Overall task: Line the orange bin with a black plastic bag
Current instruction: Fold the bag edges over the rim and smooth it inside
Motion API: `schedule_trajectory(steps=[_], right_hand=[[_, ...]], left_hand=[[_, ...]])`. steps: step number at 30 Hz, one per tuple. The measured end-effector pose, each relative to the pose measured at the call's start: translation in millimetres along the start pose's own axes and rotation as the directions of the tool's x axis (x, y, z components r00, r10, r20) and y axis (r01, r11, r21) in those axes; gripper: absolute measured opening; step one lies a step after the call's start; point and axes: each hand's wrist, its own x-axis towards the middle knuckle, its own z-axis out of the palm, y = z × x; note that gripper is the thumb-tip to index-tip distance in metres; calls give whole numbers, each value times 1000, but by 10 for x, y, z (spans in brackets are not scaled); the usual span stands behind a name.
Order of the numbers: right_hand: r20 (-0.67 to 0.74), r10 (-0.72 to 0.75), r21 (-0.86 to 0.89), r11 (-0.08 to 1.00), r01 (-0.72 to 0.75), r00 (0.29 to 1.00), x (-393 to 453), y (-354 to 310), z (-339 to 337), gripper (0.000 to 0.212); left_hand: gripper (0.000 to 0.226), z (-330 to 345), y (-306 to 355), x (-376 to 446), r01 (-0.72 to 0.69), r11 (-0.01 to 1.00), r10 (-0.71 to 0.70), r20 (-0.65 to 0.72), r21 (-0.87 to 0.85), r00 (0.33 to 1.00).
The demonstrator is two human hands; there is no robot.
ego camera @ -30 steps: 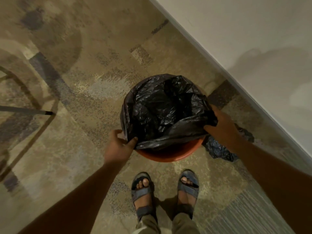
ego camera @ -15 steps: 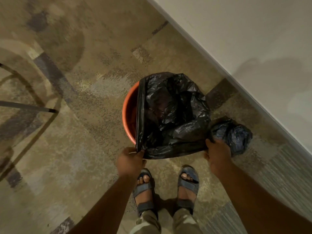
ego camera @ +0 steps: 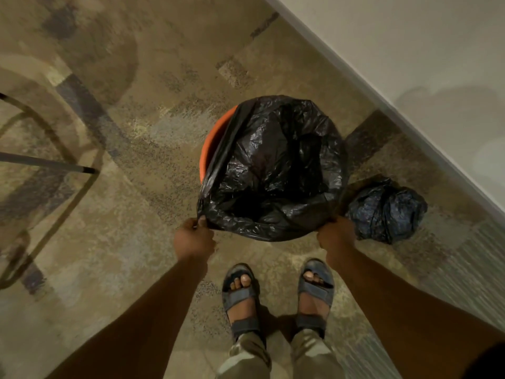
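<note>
The orange bin (ego camera: 211, 143) stands on the carpet in front of my feet, with only a strip of its left rim showing. A crinkled black plastic bag (ego camera: 276, 170) sits in it, its mouth pulled over the near, right and far rim. My left hand (ego camera: 194, 239) pinches the bag's near-left edge just outside the bin. On the near-right side, my right hand (ego camera: 336, 233) grips the bag's edge low against the bin.
A tied, bunched black bag (ego camera: 386, 210) lies on the carpet right of the bin, close to my right hand. A pale wall (ego camera: 410, 64) runs diagonally behind. A dark pole (ego camera: 46, 162) lies on the floor at left. My sandalled feet (ego camera: 240, 294) stand just below the bin.
The bag's near edge has come down over the bin's front rim, hiding the orange there. Both hands moved toward me and lower. The bin's left rim became uncovered.
</note>
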Motion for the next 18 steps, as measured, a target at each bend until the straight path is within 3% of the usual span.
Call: schedule_trajectory(steps=[3,5,6,7,8,9,10,11,12,14,16,18], right_hand=[[172,82,292,948,-130,982,-49,-19,-86,26],[239,93,368,913,-178,967,-66,-29,-209,20],[239,84,390,904,-175,967,-51,-31,-266,20],[208,68,402,904,-148,976,-46,-42,-319,21],[148,40,406,909,-97,988,-28,-57,-357,22],[74,-1,399,916,-28,997,-11,-90,-380,22],[7,-53,385,922,47,999,-11,-144,-398,22],[-42,-101,363,925,109,994,-30,-205,-410,22],[-72,-136,352,924,153,988,-32,-257,-411,22],[-90,-215,322,918,233,972,-41,-366,-389,25],[-77,-303,237,920,312,950,-70,-462,-343,28],[-70,-350,138,924,357,934,-56,-488,-298,35]], left_hand=[[18,4,234,127,218,965,-210,70,-143,975],[25,-26,453,174,217,925,-233,-14,-313,972],[26,-40,560,176,145,921,-192,-97,-363,977],[25,-41,658,148,-8,952,-57,-202,-307,978],[24,-36,743,103,-209,970,167,-277,-128,946],[23,-17,796,73,-398,912,409,-258,99,875],[24,18,839,39,-544,790,599,-167,281,783],[27,63,859,46,-623,671,694,-44,403,719],[32,112,889,70,-659,579,729,58,481,683],[38,190,988,145,-639,494,705,158,590,691],[30,229,1117,203,-617,477,687,172,625,706],[25,237,1235,266,-617,548,682,125,566,720]])
